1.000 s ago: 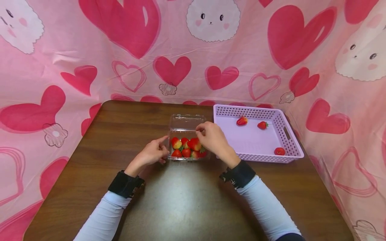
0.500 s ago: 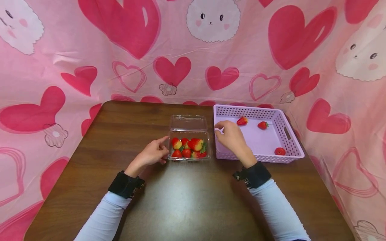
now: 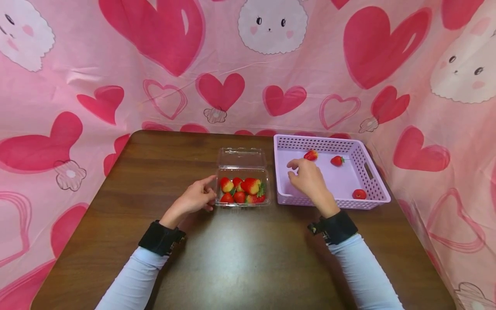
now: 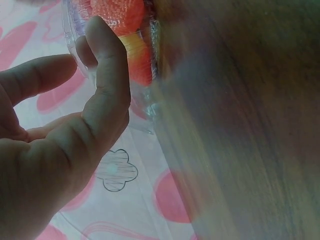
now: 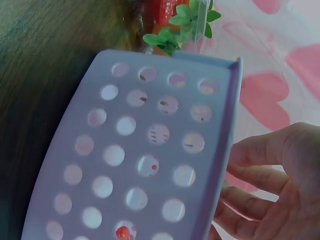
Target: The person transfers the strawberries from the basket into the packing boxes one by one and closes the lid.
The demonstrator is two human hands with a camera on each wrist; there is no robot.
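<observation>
Right hand (image 3: 308, 181): yours, held over the near-left part of the lilac basket (image 3: 372, 172), above its floor. Fingers loosely spread and slightly bent, gripping nothing that showed. In the right wrist view the fingers (image 5: 270, 165) hung just inside the basket's perforated wall (image 5: 150, 150), apart from it. No berry could be seen under the palm, which hid the floor beneath it.

Left hand (image 3: 197, 196): yours, resting on the tabletop (image 3: 240, 258) against the left side of the clear clamshell box (image 3: 242, 187). Thumb (image 4: 107, 90) and forefinger pressed on the box's near-left corner, most likely to steady so light a container.

Clear clamshell box: centre of the tabletop, just left of the basket, lid (image 3: 241, 156) folded back flat behind it and open upward. Contents: a heap of strawberries (image 3: 243, 189), red with some yellowish patches, green caps showing.

Lilac basket: right of the box, nearly touching it. Contents: three loose strawberries, well apart from one another; one at the far wall (image 3: 311, 155), one beside it to the right (image 3: 337, 161), one in the near-right corner (image 3: 359, 194).

Surroundings: pink cloth with hearts and rabbit faces (image 3: 273, 26) hung behind and to both sides.
</observation>
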